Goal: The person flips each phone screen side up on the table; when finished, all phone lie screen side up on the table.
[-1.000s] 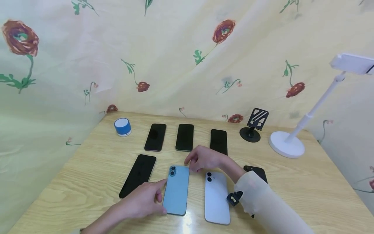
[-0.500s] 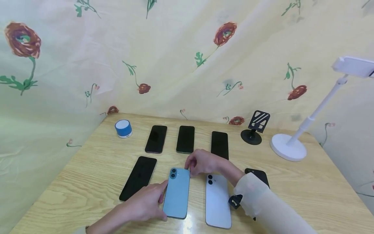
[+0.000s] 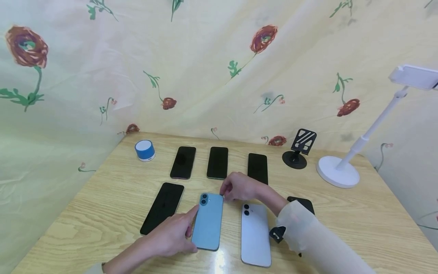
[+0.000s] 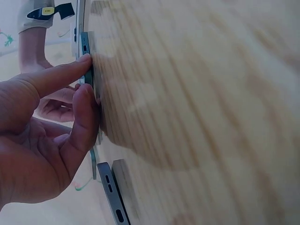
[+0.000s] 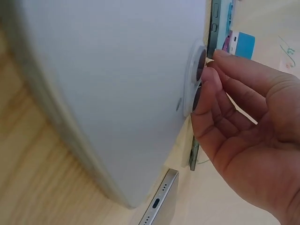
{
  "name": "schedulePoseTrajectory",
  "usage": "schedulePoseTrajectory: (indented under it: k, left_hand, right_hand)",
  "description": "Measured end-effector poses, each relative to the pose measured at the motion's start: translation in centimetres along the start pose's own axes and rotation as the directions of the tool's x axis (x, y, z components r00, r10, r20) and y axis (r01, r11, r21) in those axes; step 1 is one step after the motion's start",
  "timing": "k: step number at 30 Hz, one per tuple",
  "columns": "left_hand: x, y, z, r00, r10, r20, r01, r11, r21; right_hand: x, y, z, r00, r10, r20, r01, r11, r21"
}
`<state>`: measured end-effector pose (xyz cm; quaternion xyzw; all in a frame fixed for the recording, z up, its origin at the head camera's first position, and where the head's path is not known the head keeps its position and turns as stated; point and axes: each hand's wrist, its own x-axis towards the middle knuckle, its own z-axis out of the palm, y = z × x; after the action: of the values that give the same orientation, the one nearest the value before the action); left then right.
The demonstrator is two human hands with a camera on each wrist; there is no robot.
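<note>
A light blue phone (image 3: pixel 208 224) lies back up on the wooden table, its two camera lenses at the top left. My left hand (image 3: pixel 174 236) holds its left side, the thumb at the bottom corner and the index finger along the upper left edge. At the top right corner, my right hand (image 3: pixel 239 186) touches the phone with thumb and fingertips, the other fingers curled under. In the left wrist view, the left thumb and finger press the thin edge of the phone (image 4: pixel 87 70). A white phone (image 3: pixel 254 236) lies back up just right of it, below the right wrist.
Dark-screened phones lie about: one at the left (image 3: pixel 162 208), three in a row behind, including the middle one (image 3: pixel 217 163). A black phone (image 3: pixel 302 205) is partly hidden by the right sleeve. Farther back stand a blue speaker-like cylinder (image 3: pixel 145 151), a black phone stand (image 3: pixel 295 156) and a white stand (image 3: pixel 338 172).
The blue phone has slid slightly away from me and a little to the right, both hands moving along with it. The other phones stay in place; the head view tilted slightly earlier.
</note>
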<state>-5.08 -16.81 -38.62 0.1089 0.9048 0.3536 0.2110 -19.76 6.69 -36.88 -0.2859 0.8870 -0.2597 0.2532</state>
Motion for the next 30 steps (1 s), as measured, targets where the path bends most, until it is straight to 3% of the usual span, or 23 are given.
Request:
schedulePoseTrajectory:
  k: [10,15,19,23,30]
  left_hand:
    - [0.1,-0.2,-0.1,1.0,0.015,0.015,-0.015,1.0,0.003]
    - [0.5,-0.2,-0.4,0.999,0.012,0.038,-0.011,0.999,-0.032]
    - [0.8,-0.1,-0.4,0.999,-0.006,0.039,0.008,0.999,-0.052]
    - [0.7,-0.1,-0.1,0.999,-0.011,0.043,0.015,0.997,-0.072]
    - [0.6,-0.4,-0.4,0.998,0.002,0.06,0.004,0.994,-0.107]
  right_hand:
    - [-0.4,0.3,-0.2,0.999,-0.035,0.026,0.033,0.997,0.063]
    - [-0.8,-0.7,0.0,0.998,0.044,-0.04,-0.042,0.998,0.045]
    - [-1.0,-1.6,0.2,0.988,0.118,-0.098,-0.121,0.992,-0.02]
    - [-1.4,-1.7,0.6,0.977,0.171,-0.125,-0.175,0.984,-0.016]
    - [-1.4,-1.5,0.9,0.979,0.172,-0.114,-0.171,0.985,0.02]
